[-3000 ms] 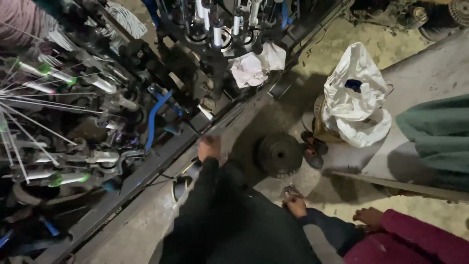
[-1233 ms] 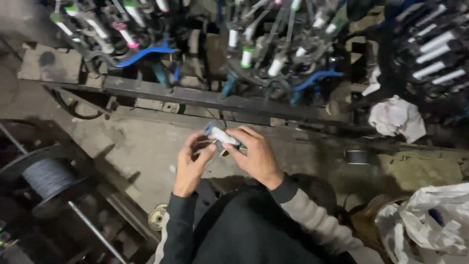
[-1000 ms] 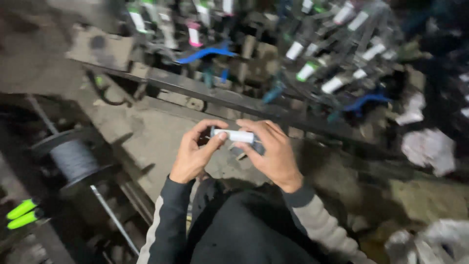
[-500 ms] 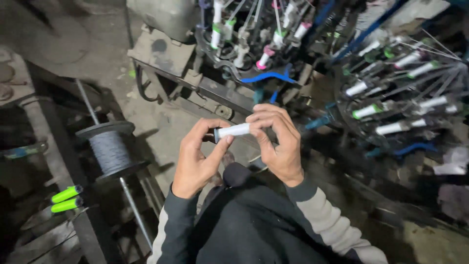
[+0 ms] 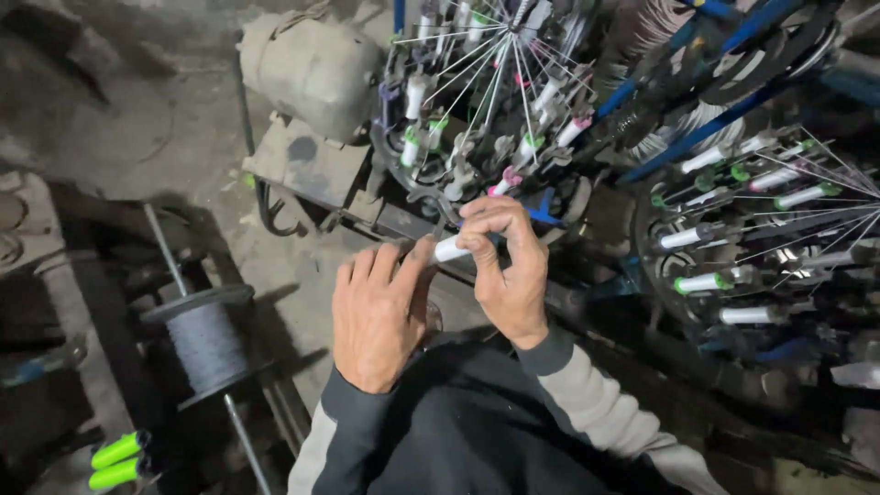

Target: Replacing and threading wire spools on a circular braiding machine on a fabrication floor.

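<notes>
Two hands meet in front of us over a small white bobbin (image 5: 448, 247), which sits level between them, just above the dark lap and close to the edge of the braiding machine (image 5: 495, 110). Our left hand (image 5: 376, 316) shows its back to the camera, fingers stretched up and the thumb pressed against the bobbin's left end. Our right hand (image 5: 509, 266) curls over the other end, fingertips pinched closed around it (most of the bobbin is hidden under those fingers, so we see only a short white stretch). Both sleeves are dark with grey forearm panels. Behind the hands, the machine carries a ring of white bobbins with green and pink caps, thin threads running up from them to one point. A second ring of bobbins (image 5: 742, 247) stands to the right. To the left, a black spool of grey thread (image 5: 206, 339) sits on a metal rod, well apart from the hands, and two bright green tubes (image 5: 117, 460) lie near the lower left corner.
</notes>
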